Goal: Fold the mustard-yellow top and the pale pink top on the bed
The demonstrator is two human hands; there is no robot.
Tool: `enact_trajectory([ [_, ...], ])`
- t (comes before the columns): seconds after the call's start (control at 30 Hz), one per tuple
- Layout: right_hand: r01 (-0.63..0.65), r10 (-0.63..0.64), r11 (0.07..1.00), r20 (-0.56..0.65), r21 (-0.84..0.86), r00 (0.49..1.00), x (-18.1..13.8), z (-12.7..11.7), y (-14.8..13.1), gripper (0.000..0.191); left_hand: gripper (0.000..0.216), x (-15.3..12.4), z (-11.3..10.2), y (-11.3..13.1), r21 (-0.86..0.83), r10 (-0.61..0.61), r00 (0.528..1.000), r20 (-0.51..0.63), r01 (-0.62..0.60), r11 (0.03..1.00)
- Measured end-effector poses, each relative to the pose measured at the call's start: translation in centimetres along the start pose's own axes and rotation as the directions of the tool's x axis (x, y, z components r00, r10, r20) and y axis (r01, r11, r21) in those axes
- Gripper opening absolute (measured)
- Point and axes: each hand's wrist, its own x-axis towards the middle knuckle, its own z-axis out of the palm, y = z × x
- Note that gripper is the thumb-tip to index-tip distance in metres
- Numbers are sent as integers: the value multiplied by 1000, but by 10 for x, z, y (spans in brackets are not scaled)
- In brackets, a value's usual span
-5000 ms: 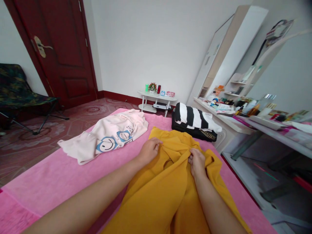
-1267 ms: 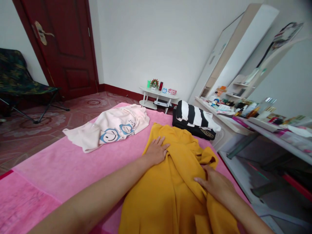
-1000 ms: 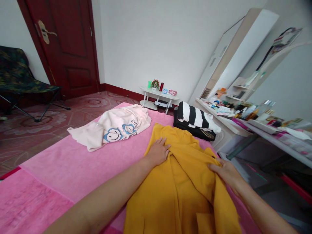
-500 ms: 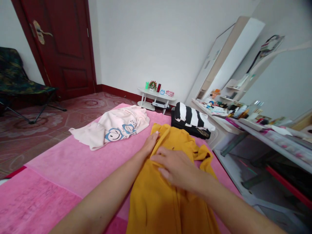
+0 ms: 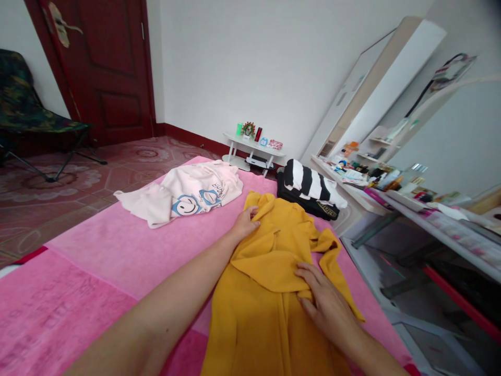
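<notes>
A long mustard-yellow garment (image 5: 254,313) lies spread on the pink bed cover, its lower end running out of view toward me. My left hand (image 5: 246,223) is closed on its upper left edge, near the shoulder. One sleeve (image 5: 274,266) lies folded across the front, and my right hand (image 5: 324,300) grips the end of it, fingers on top and thumb lower down. The other sleeve (image 5: 332,250) lies loosely bent out on the right side.
A pale pink printed top (image 5: 191,193) lies on the pink cover (image 5: 156,261) at the left. Folded black and striped clothes (image 5: 309,183) are stacked at the far right corner. Beyond stands a small white table (image 5: 250,143); a cluttered dressing table (image 5: 360,193) flanks the bed's right side.
My right hand has moved right and toward me, drawing the sleeve across the garment's front. My left hand stays near the shoulder. The view has shifted slightly.
</notes>
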Motion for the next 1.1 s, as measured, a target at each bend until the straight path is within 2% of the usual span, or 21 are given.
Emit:
enact_trajectory([
  [0.07,-26,26,998,5,54,1000,6,-6,1,31,56,0,-1,-1,13,8,1000,-7,-8,1000],
  [0.13,-45,47,993,-18,106,999,11,-22,-9,23,55,0,-1,-2,25,14,1000,-15,-14,1000],
  [0.27,-41,60,979,-87,197,994,6,-71,-53,16,51,2,1,-5,28,20,1000,-23,-19,999],
  [0.3,-12,27,977,-69,212,997,2,-81,-66,15,50,3,1,-6,25,20,1000,-23,-19,1000],
  [0.37,105,-122,963,55,249,991,-3,-96,-88,16,50,4,2,-7,19,19,1000,-23,-18,1000],
  [0.43,209,-291,920,218,332,932,-2,-100,-100,14,50,5,2,-8,20,20,999,-25,-20,1000],
  [0.47,217,-331,900,268,379,905,3,-97,-102,11,49,5,2,-9,26,23,999,-28,-23,999],
  [0.5,194,-329,889,285,415,900,10,-92,-101,9,49,5,2,-9,34,29,999,-31,-28,999],
  [0.53,154,-287,887,257,436,923,21,-83,-97,7,49,4,3,-10,46,38,999,-34,-36,998],
  [0.6,93,-156,894,111,438,981,46,-60,-83,17,49,3,4,-10,79,65,997,-47,-62,995],
  [0.63,101,-117,902,13,420,993,59,-47,-74,25,50,2,4,-9,101,83,995,-58,-76,992],
  [0.7,166,-120,926,-153,340,981,83,-18,-56,46,54,1,5,-6,148,127,989,-76,-114,982],
  [0.77,220,-167,939,-208,263,964,96,8,-42,57,59,4,5,1,285,207,976,-61,-181,941],
  [0.83,219,-171,944,-200,249,965,100,29,-33,57,60,11,6,11,500,295,955,19,-265,825],
  [0.9,189,-138,943,-196,272,971,98,42,-29,53,57,23,9,24,695,337,928,159,-348,630],
  [1.0,174,-117,942,-205,287,972,95,50,-28,48,50,51,20,41,816,280,901,331,-422,394],
  [1.1,184,-129,938,-197,292,972,96,51,-26,47,39,82,36,51,846,193,910,368,-414,337],
])
